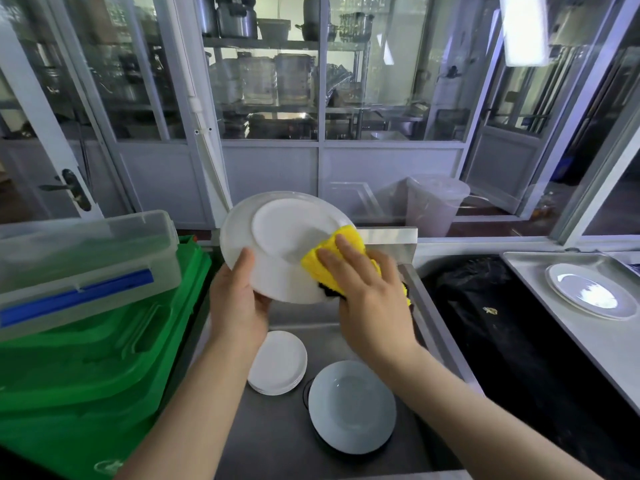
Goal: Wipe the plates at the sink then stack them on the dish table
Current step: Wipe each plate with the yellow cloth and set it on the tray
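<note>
The raised plate (277,237) is plain white, and the cloth (341,261) on it is bright yellow with a black underside. White plates lie in the grey steel sink (346,344). A green crate (86,368) sits beside, under a clear box (86,258) with a blue strip.

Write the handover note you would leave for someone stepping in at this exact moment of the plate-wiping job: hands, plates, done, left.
Left hand grips the white plate by its lower rim, tilted over the sink.
Right hand presses the yellow cloth on the plate's underside.
Done: one plate lies on the dish table, right.
Left: finish this plate, then the small stack and larger plate in the sink.
</note>
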Available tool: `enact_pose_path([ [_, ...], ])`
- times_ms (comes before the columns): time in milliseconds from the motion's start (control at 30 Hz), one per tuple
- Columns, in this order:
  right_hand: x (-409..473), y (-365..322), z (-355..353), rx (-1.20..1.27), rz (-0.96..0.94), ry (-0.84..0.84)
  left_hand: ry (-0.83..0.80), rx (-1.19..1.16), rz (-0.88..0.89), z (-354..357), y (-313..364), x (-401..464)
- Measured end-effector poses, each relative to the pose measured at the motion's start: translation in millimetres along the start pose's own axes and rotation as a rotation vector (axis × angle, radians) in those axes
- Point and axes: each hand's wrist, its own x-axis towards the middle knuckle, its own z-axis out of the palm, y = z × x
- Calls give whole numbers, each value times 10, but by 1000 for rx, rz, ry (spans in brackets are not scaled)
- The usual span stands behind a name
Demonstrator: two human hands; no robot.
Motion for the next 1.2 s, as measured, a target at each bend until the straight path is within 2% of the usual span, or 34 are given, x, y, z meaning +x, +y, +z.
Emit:
enact_pose_path([
  [100,-87,-179,40,20,-135,-40,-31,16,-25,50,-106,-103],
  [200,-150,-274,81,23,-170,-123,-37,35,-97,69,-144,-171],
  [367,-231,-55,32,19,-270,5,-17,41,-123,58,-222,-246],
  [500,-463,329,37,4,-293,-7,-7,17,-221,58,-336,-331],
  [633,-752,637,28,48,-210,15,-43,10,-216,92,-501,-412],
  [800,-1104,956,-94,96,108,-25,-6,30,-280,111,-783,-563],
  [900,-1314,1155,-177,73,208,-71,-51,96,-358,92,-971,-674],
  [1033,-1575,1445,-271,63,316,-154,-107,198,-440,24,-1234,-824],
  [1200,-2179,1878,-321,-19,465,-352,-191,330,-441,-12,-1432,-1022],
])
